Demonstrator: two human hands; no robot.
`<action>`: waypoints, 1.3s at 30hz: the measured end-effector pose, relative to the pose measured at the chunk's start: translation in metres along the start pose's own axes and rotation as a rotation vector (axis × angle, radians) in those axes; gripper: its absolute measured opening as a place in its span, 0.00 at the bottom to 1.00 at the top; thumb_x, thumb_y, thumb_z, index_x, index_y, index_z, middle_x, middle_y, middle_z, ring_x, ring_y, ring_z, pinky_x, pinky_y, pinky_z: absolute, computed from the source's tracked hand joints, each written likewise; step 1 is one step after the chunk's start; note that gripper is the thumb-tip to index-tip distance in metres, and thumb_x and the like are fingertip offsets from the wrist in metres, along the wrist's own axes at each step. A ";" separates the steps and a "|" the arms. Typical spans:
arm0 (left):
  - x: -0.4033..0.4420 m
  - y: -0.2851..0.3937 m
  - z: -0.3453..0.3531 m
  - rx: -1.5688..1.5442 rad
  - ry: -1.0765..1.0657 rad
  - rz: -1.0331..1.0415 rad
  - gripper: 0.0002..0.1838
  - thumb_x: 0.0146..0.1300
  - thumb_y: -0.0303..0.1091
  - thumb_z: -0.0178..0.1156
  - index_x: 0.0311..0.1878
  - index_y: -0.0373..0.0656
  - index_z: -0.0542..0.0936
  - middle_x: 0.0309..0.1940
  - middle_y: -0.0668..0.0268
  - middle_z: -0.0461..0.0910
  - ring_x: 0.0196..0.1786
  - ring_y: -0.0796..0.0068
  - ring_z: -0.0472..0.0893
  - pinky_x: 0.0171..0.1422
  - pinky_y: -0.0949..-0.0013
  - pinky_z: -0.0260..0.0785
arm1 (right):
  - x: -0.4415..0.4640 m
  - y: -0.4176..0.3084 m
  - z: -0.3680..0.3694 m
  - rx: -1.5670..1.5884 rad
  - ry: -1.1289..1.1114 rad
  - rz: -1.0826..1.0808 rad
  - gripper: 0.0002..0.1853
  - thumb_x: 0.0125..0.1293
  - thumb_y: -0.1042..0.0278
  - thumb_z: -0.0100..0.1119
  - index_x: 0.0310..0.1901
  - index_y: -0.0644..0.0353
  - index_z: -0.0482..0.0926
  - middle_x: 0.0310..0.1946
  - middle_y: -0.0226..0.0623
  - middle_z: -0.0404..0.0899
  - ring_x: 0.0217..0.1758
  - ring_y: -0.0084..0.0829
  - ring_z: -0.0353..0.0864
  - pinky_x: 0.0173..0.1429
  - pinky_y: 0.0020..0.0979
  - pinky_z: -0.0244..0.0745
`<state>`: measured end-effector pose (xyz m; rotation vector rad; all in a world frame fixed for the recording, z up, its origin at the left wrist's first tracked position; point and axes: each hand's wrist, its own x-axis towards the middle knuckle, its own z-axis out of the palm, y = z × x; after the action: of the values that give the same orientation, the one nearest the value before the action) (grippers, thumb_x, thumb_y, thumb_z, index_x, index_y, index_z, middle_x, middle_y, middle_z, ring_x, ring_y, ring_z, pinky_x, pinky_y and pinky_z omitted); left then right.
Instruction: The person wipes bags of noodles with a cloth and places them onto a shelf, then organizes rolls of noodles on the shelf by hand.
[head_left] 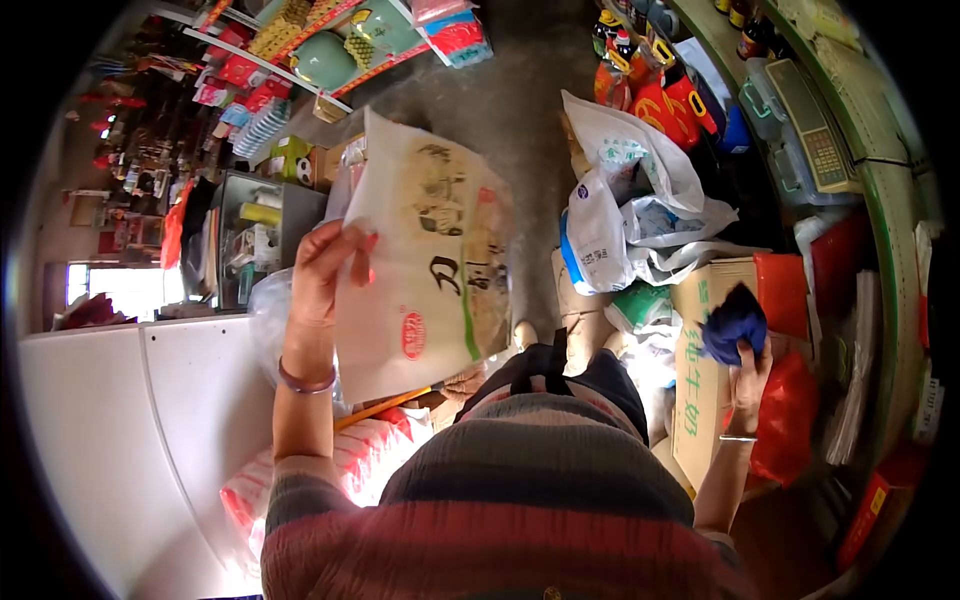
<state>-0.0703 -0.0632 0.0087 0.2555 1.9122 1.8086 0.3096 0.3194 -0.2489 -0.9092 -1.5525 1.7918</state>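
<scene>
My left hand (330, 272) pinches the left edge of a large pale plastic package (400, 290), held up in front of me. Dark characters, a red oval mark and a green stripe are printed on it, and its right part looks see-through with something inside that I cannot make out. Out to the right, my right hand (750, 378) is closed on a crumpled dark blue cloth (735, 325). The cloth is above a cardboard box (705, 390) with green characters, beside a red plastic bag (785, 420).
White printed sacks (640, 200) are heaped ahead on the right. A scale (815, 125) sits on the green shelving (890, 200). At the left stands a white cabinet (110, 430), with a red-striped bundle (350, 450) near it. Goods fill the shelf (330, 90) at the back.
</scene>
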 end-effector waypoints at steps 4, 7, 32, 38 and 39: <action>-0.006 0.017 0.058 -0.134 -0.138 0.077 0.12 0.63 0.36 0.53 0.31 0.35 0.76 0.15 0.66 0.71 0.13 0.81 0.66 0.19 0.78 0.60 | 0.006 -0.109 0.122 0.347 -0.436 -0.116 0.31 0.55 0.70 0.61 0.61 0.66 0.63 0.54 0.40 0.70 0.55 0.32 0.71 0.62 0.32 0.65; -0.007 0.019 0.090 -0.321 -0.288 0.076 0.13 0.63 0.37 0.52 0.36 0.35 0.74 0.18 0.65 0.72 0.13 0.82 0.66 0.19 0.78 0.60 | -0.003 -0.166 0.215 0.107 -0.654 -0.804 0.32 0.49 0.59 0.62 0.58 0.58 0.69 0.58 0.49 0.63 0.66 0.50 0.57 0.67 0.47 0.51; -0.021 0.041 0.147 -0.533 -0.016 0.108 0.12 0.68 0.38 0.47 0.35 0.40 0.74 0.19 0.71 0.72 0.20 0.81 0.70 0.28 0.79 0.65 | -0.056 -0.206 0.263 -0.004 -0.776 -1.173 0.22 0.43 0.63 0.53 0.45 0.51 0.79 0.53 0.35 0.71 0.57 0.45 0.67 0.51 0.42 0.63; -0.032 0.066 0.128 -0.626 -0.313 0.158 0.18 0.69 0.39 0.44 0.29 0.35 0.73 0.13 0.72 0.65 0.15 0.81 0.63 0.22 0.79 0.63 | -0.051 -0.123 0.238 -0.282 -0.942 -1.124 0.22 0.37 0.69 0.57 0.41 0.55 0.78 0.47 0.31 0.75 0.47 0.36 0.71 0.38 0.36 0.71; -0.033 0.070 0.129 -0.632 -0.336 0.172 0.18 0.69 0.39 0.44 0.29 0.35 0.73 0.13 0.72 0.65 0.15 0.81 0.63 0.22 0.79 0.63 | -0.044 -0.111 0.234 -0.297 -0.934 -1.050 0.21 0.37 0.71 0.57 0.40 0.57 0.78 0.45 0.34 0.75 0.46 0.38 0.72 0.41 0.37 0.71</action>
<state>0.0048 0.0428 0.0839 0.4716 1.0547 2.2105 0.1467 0.1630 -0.1139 0.7387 -2.2387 1.1751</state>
